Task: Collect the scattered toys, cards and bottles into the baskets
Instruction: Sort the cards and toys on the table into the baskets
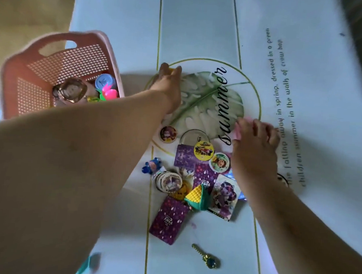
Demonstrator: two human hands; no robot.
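Two hands (168,88) (255,151) pinch one yellow piece (171,70), one pink piece (238,130); one basket (93,34).

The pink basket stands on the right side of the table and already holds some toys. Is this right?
No. The head view shows the pink basket on the left side of the table; it does already hold some toys.

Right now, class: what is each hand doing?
Left hand: pinches a small yellow piece.
Right hand: holds a pink item.
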